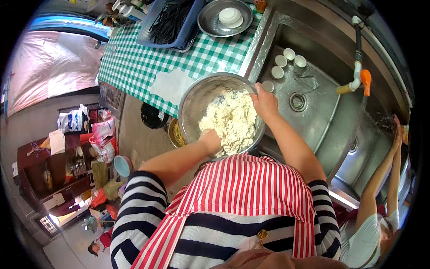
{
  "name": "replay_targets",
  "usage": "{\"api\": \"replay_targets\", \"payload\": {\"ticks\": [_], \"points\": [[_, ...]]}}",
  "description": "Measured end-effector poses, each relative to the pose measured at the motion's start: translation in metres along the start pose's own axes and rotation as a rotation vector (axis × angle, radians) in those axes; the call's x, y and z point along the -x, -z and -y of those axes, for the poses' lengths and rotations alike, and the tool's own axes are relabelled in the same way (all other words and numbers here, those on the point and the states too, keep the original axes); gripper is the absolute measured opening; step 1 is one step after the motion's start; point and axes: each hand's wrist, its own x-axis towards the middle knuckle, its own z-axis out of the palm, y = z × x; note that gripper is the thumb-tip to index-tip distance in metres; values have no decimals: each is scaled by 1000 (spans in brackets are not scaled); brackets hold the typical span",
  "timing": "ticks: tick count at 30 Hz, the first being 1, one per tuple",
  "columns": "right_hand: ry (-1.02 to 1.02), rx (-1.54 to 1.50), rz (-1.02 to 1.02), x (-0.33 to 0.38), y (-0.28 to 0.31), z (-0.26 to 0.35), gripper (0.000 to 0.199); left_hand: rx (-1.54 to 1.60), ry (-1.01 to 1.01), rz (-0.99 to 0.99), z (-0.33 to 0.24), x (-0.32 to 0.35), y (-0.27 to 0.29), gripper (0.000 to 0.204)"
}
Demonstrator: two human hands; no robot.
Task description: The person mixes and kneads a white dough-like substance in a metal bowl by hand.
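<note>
A large metal mixing bowl is tilted against my front, between the checked counter and the sink. Pale, crumbly dough fills much of it, rough and lumpy. My left hand is down inside the bowl at the near left, its rounded fist pressed into the dough; the fingertips are hidden. At the far right side, my right hand is closed round the bowl's rim, with some dough stuck to the fingers.
A steel sink with several small white cups lies at right. Another person's hands are under running water. A blue bin and a metal basin stand on the checked tablecloth. Below is a pot.
</note>
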Motion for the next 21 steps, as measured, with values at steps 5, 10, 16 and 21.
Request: {"api": "replay_targets", "payload": {"ticks": [5,10,16,21], "points": [[-19,55,112,-3,9,10,28,-62,50,188,2,-29,21,27],[18,59,117,-5,7,6,27,-139,39,291,2,-45,41,30],[-16,65,135,1,20,16,32,-142,106,149,6,-38,23,28],[-12,49,107,11,20,11,34,301,149,-93,18,25,2,25]]}}
